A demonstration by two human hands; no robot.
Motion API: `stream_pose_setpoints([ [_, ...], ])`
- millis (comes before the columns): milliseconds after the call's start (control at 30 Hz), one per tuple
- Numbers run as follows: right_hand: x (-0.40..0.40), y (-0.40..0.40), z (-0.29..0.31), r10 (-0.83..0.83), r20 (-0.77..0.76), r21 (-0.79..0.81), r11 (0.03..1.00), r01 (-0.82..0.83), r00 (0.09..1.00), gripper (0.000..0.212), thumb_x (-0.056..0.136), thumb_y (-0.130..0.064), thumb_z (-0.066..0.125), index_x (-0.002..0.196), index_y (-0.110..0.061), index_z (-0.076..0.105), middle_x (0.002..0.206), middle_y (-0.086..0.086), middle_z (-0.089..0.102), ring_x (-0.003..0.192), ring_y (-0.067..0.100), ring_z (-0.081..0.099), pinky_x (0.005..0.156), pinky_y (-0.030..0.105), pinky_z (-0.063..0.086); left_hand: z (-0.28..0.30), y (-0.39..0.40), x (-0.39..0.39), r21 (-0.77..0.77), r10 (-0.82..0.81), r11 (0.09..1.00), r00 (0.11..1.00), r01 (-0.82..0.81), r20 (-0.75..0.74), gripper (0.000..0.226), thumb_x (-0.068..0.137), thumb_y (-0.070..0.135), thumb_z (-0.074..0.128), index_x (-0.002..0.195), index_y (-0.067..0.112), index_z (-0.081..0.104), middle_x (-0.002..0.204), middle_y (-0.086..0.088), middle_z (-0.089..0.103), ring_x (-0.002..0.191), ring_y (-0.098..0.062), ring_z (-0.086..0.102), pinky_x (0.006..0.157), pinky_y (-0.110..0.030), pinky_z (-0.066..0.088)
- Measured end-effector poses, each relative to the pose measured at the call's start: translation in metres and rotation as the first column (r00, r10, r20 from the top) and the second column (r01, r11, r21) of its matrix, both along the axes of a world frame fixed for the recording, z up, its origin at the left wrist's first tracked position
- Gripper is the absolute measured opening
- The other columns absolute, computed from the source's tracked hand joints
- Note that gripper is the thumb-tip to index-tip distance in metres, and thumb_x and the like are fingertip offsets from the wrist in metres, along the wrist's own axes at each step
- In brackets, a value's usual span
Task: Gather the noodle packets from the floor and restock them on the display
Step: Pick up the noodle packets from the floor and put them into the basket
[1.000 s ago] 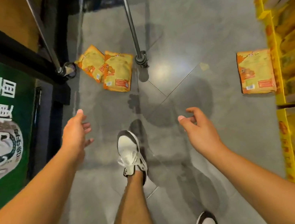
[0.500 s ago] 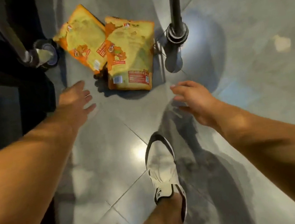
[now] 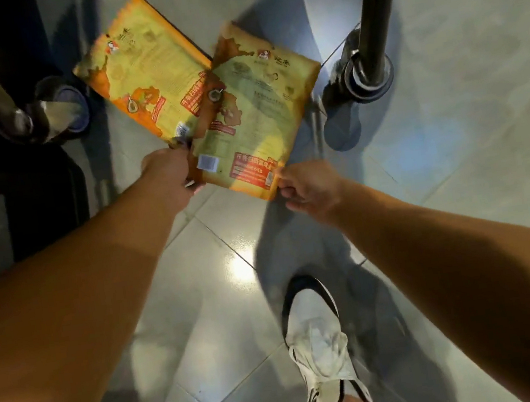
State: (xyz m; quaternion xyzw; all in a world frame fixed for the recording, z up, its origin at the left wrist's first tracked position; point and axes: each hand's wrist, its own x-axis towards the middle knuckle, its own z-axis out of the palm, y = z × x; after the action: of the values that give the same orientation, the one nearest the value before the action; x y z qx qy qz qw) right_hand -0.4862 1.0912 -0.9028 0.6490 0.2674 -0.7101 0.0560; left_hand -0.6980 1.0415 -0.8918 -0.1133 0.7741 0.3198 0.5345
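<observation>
We find the packets (image 3: 202,107) flanked by two metal posts, left (image 3: 11,117) and right (image 3: 370,63); near-side floor (image 3: 232,266) offers open approach.

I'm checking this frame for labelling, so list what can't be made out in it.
- Left hand fingers: head view, tucked behind the packet edges, so its grip is unclear.
- Left packet: its right edge lies under the right packet.
- Packet print: too small and blurred to read.
- Right hand: fingertips at the right packet's corner; pinching or only touching is unclear.
- Right pole: cut off by the top edge.
</observation>
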Motion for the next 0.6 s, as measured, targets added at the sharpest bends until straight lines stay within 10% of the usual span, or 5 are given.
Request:
stream_pose_setpoints([
  [100,-0.009,-0.018,0.002,-0.081,-0.013,-0.066,0.995,0.080,0.997,0.010,0.101,-0.017,0.061,0.091,-0.015,0.060,0.091,0.005,0.058,0.089,0.016,0.056,0.081,0.033,0.053,0.004,0.000,0.007,0.002,-0.064,0.998,0.998,0.064,-0.016,0.026,0.106,0.009,0.044,0.096,0.023,0.064,0.111,-0.002,0.068,0.125,-0.031,0.060,0.100,-0.053,0.052],
  [267,0.004,-0.048,0.009,-0.253,-0.022,-0.110,0.962,0.249,0.967,0.012,0.099,-0.022,0.066,0.106,-0.013,0.060,0.119,0.012,0.069,0.114,0.027,0.067,0.086,0.040,0.059,0.033,-0.017,0.027,0.005,-0.038,0.999,0.998,0.038,-0.058,0.015,0.100,0.015,0.060,0.111,0.015,0.069,0.108,-0.002,0.074,0.095,-0.024,0.071,0.075,-0.042,0.061],
  [467,0.061,-0.083,0.061,-0.418,-0.079,-0.146,0.903,0.405,0.905,0.012,0.100,-0.015,0.065,0.109,-0.008,0.061,0.070,0.003,0.069,0.059,0.012,0.066,0.059,0.030,0.055,0.080,-0.066,0.064,0.016,-0.148,0.988,0.966,0.155,-0.214,0.013,0.098,0.017,0.062,0.094,0.025,0.071,0.098,-0.004,0.078,0.094,-0.024,0.076,0.077,-0.043,0.063],
  [600,0.106,-0.108,0.115,-0.403,-0.075,0.069,0.910,0.408,0.912,0.026,0.098,-0.005,0.061,0.076,-0.017,0.052,0.065,0.004,0.057,0.060,0.017,0.055,0.050,0.026,0.048,0.118,-0.113,0.092,0.000,-0.262,0.960,0.901,0.279,-0.345,0.026,0.095,0.009,0.058,0.073,0.022,0.057,0.080,-0.008,0.071,0.073,-0.020,0.072,0.068,-0.036,0.054],
])
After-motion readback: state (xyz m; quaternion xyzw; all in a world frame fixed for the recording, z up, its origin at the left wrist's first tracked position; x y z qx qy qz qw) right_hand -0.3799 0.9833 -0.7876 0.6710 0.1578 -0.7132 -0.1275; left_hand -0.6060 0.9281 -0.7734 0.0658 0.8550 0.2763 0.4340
